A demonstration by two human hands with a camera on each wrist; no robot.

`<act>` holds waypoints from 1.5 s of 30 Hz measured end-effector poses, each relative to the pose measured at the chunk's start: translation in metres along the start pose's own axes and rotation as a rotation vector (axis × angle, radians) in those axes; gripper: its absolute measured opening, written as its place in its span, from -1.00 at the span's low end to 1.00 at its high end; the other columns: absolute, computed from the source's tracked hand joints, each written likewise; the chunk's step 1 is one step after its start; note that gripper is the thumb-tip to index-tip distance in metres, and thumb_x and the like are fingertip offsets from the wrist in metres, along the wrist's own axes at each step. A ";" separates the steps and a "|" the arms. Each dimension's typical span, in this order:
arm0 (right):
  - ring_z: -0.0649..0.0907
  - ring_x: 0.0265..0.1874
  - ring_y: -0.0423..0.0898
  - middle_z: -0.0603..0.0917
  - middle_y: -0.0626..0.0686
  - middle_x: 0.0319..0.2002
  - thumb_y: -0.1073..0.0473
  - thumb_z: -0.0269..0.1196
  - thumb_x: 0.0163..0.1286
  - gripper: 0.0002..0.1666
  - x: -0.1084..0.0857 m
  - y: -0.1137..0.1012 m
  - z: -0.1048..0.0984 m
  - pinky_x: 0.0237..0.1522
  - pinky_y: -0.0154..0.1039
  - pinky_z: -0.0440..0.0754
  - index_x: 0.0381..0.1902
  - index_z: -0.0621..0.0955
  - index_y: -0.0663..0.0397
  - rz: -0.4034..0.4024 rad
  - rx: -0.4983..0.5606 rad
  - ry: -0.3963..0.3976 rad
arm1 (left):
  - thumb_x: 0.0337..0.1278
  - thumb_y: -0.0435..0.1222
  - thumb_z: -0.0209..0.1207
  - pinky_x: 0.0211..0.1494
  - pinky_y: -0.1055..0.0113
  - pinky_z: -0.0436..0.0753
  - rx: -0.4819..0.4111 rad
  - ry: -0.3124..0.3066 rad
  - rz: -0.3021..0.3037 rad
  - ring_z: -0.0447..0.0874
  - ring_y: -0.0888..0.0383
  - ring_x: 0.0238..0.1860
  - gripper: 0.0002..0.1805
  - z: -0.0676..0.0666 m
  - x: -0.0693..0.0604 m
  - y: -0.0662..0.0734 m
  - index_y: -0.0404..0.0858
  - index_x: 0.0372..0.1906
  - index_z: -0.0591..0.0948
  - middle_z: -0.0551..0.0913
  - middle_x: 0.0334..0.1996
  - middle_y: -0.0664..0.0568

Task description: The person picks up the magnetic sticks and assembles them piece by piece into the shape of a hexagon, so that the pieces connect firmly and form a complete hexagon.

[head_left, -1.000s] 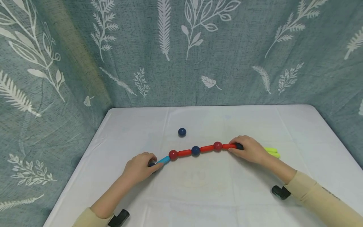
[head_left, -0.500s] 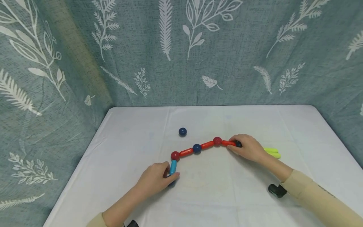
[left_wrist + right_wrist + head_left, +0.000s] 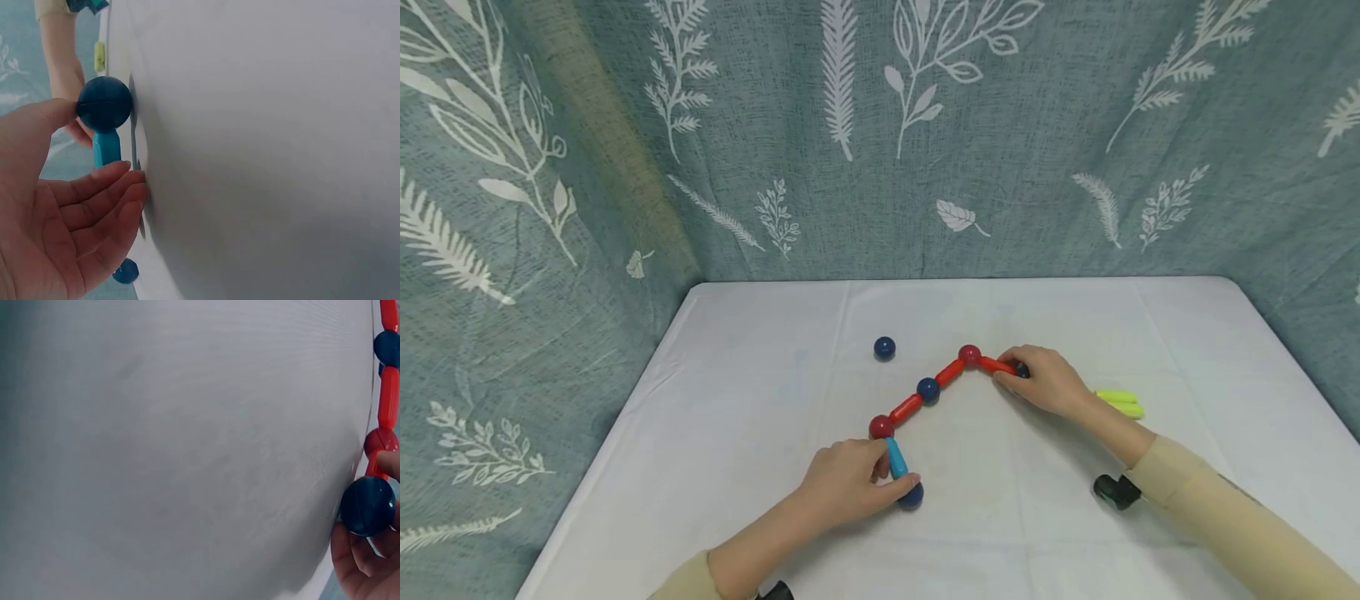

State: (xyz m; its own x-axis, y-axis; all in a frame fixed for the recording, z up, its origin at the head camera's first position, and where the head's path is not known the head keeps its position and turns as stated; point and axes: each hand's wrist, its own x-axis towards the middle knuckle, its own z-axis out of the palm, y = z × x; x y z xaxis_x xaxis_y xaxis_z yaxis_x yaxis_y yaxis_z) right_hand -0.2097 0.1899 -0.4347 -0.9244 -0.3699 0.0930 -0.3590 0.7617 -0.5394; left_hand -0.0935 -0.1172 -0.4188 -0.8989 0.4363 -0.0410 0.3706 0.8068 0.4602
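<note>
Chain of balls and rods (image 3: 928,390), bent, across white tablecloth (image 3: 760,367) | left hand (image 3: 850,479): half-curled, gripping light-blue rod (image 3: 897,458) end | right hand (image 3: 1045,379): curled, pinching end red rod (image 3: 995,364) | loose blue ball (image 3: 884,348) behind; green sticks (image 3: 1122,408) at right

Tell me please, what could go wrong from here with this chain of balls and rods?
1. The chain bends sharply at the near red ball, so the light-blue rod might come off there.
2. The left hand and right hand hold opposite ends; an uneven pull could part a joint.
3. The loose dark-blue ball, beyond the chain, might roll away if bumped.
</note>
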 end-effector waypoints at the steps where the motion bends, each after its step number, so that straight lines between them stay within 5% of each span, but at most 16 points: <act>1: 0.52 -0.40 -0.07 0.67 0.04 -0.29 0.12 0.33 0.30 -0.72 0.001 0.000 0.000 -0.29 -0.16 0.51 -0.10 0.68 0.18 -0.002 0.001 -0.001 | 0.11 0.23 0.19 -0.66 0.42 0.23 0.004 -0.004 0.009 0.25 0.34 -0.70 -0.51 0.001 0.001 0.001 -0.05 -0.60 0.46 0.30 -0.76 0.27; 6: 0.53 -0.36 -0.05 0.68 0.08 -0.24 0.16 0.33 0.30 -0.71 0.004 -0.002 0.002 -0.23 -0.10 0.55 -0.08 0.67 0.21 -0.014 0.010 0.000 | 0.13 0.22 0.19 -0.64 0.45 0.24 0.021 -0.009 0.086 0.27 0.35 -0.68 -0.52 0.007 0.004 0.008 -0.04 -0.60 0.43 0.33 -0.72 0.30; 16: 0.57 -0.21 0.03 0.65 0.19 -0.11 0.20 0.31 0.32 -0.64 0.010 -0.006 0.004 -0.09 0.00 0.57 0.03 0.63 0.28 -0.050 0.062 -0.006 | 0.28 0.04 0.17 -0.35 0.63 0.40 0.082 -0.052 0.432 0.43 0.38 -0.34 -0.72 0.016 0.012 0.019 -0.07 -0.16 0.58 0.58 -0.29 0.22; 19: 0.60 -0.15 0.07 0.65 0.20 -0.09 0.21 0.30 0.33 -0.65 0.011 -0.006 0.005 -0.04 0.05 0.56 0.03 0.63 0.28 -0.076 0.065 -0.002 | 0.27 -0.04 0.21 -0.29 0.63 0.41 0.008 0.022 0.492 0.44 0.36 -0.32 -0.77 0.016 0.021 0.020 -0.10 -0.17 0.63 0.60 -0.30 0.20; 22: 0.60 -0.09 0.10 0.65 0.20 -0.07 0.21 0.29 0.35 -0.65 0.011 -0.005 0.006 0.01 0.08 0.54 0.03 0.63 0.26 -0.082 0.061 -0.005 | 0.23 -0.11 0.26 -0.32 0.56 0.46 -0.052 0.180 0.426 0.44 0.30 -0.32 -0.77 0.012 0.039 0.019 -0.17 -0.16 0.62 0.59 -0.32 0.13; 24: 0.60 -0.08 0.11 0.65 0.20 -0.06 0.21 0.28 0.35 -0.65 0.012 -0.004 0.006 0.01 0.09 0.54 0.05 0.62 0.26 -0.085 0.055 -0.007 | 0.21 -0.08 0.27 -0.24 0.45 0.56 -0.064 0.220 0.289 0.50 0.23 -0.26 -0.65 0.008 0.054 0.017 -0.23 -0.04 0.60 0.61 -0.22 0.04; 27: 0.60 -0.05 0.13 0.65 0.20 -0.05 0.22 0.28 0.35 -0.65 0.012 -0.005 0.007 0.03 0.10 0.53 0.06 0.62 0.25 -0.097 0.054 -0.009 | 0.19 0.01 0.26 -0.13 0.29 0.64 -0.016 0.161 0.075 0.58 0.14 -0.17 -0.42 0.005 0.077 0.015 -0.28 0.17 0.51 0.61 -0.08 -0.03; 30: 0.60 -0.06 0.12 0.66 0.19 -0.06 0.21 0.28 0.36 -0.65 0.013 -0.007 0.009 0.03 0.09 0.53 0.06 0.62 0.24 -0.126 0.049 -0.018 | 0.18 -0.01 0.27 -0.24 0.30 0.64 -0.046 0.066 -0.047 0.61 0.12 -0.28 -0.37 0.007 0.093 0.012 -0.32 0.22 0.49 0.63 -0.19 -0.04; 35: 0.60 -0.12 0.07 0.65 0.14 -0.11 0.19 0.26 0.38 -0.65 0.016 -0.008 0.010 -0.02 0.05 0.55 0.08 0.62 0.21 -0.154 0.034 -0.040 | 0.14 -0.18 0.28 -0.31 0.37 0.64 -0.114 0.030 -0.090 0.54 0.17 -0.41 -0.49 0.008 0.098 0.007 -0.33 0.16 0.55 0.62 -0.25 -0.04; 45: 0.59 -0.11 0.07 0.64 0.12 -0.12 0.21 0.26 0.37 -0.65 0.020 -0.006 0.010 -0.04 0.06 0.52 0.09 0.63 0.16 -0.198 0.080 -0.067 | 0.05 -0.29 0.31 -0.38 0.40 0.56 -0.133 0.125 -0.091 0.50 0.10 -0.39 -0.67 0.002 0.080 -0.007 -0.39 -0.08 0.64 0.56 -0.34 -0.05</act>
State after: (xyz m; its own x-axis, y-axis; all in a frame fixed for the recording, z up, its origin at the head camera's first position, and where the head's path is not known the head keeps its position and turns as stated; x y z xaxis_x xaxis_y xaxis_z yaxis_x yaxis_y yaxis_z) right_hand -0.2248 0.1721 -0.4380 -0.8255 -0.5444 0.1489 -0.5184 0.6271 -0.5813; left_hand -0.1674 -0.0877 -0.4271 -0.9523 0.3047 0.0191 0.2601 0.7770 0.5733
